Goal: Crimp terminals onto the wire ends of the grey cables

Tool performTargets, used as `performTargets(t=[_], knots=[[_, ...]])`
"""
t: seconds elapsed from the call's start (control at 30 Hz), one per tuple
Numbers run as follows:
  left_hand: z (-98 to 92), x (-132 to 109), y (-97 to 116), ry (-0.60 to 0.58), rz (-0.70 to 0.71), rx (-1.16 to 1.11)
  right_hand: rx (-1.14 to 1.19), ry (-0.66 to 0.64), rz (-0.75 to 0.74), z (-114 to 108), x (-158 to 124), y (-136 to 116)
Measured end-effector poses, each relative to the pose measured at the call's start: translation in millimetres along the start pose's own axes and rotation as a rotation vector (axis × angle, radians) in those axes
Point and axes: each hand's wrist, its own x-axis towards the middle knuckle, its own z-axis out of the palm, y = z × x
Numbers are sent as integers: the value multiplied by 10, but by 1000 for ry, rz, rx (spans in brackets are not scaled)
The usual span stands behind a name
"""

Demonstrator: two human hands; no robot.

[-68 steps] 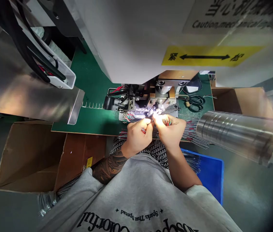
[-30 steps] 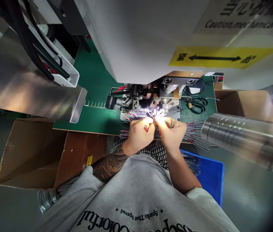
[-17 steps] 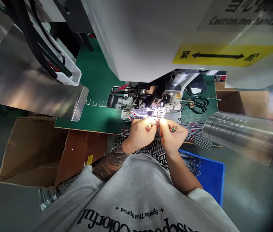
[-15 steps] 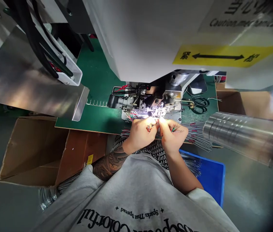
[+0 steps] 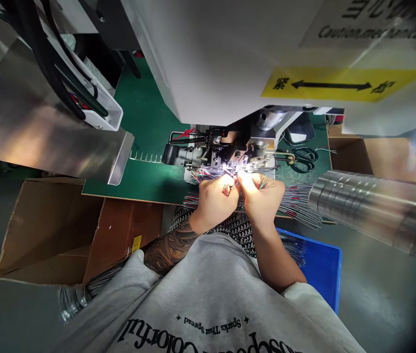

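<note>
Both my hands meet at the brightly lit front of a crimping machine (image 5: pixel 235 152). My left hand (image 5: pixel 216 198) is closed in a pinch on a thin wire, with coloured wire ends showing between its fingers. Beside it, my right hand (image 5: pixel 265 196) is also closed, its thumb and finger pinched right at the machine's working point, and red and green wire ends stick out of it. A bundle of grey cables (image 5: pixel 299 203) lies to the right of my right hand. More coloured wire ends (image 5: pixel 201 174) lie just beyond my left hand. The pinched tips are partly lost in glare.
A strip of terminals (image 5: pixel 145 157) runs into the machine from the left across the green table (image 5: pixel 134 186). Black-handled scissors (image 5: pixel 305 159) lie at the right. Cardboard boxes (image 5: pixel 46 230) stand at both sides; a blue bin (image 5: pixel 325 274) holding cables sits below right. A metal cylinder (image 5: pixel 370 211) juts in.
My right hand has shifted slightly left and forward, its fingertips nearer the machine's working point. My left hand has barely moved, and the wire ends in it show a little differently.
</note>
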Motion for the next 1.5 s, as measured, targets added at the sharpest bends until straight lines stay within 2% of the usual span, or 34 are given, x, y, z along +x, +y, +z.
performTargets(t=[0.3, 0.6, 0.8, 0.93, 1.17, 1.33, 1.5], knots=[[-9, -18, -21, -31, -32, 1, -1, -5, 10, -1, -28, -31], [-78, -49, -25, -101, 30, -87, -20, -7, -168, -65, -156, 52], [-78, -26, -10, -85, 41, -40, 15, 143, -328, -87, -269, 195], [-82, 6, 22, -94, 65, -67, -46, 50, -453, -108, -236, 153], [-55, 43, 64, -52, 78, -76, -98, 37, -466, -105, -135, 25], [-40, 41, 67, -34, 82, -84, -132, 93, -422, -82, -131, 33], [-38, 26, 63, -38, 30, -99, -133, 27, -449, -83, -87, 13]])
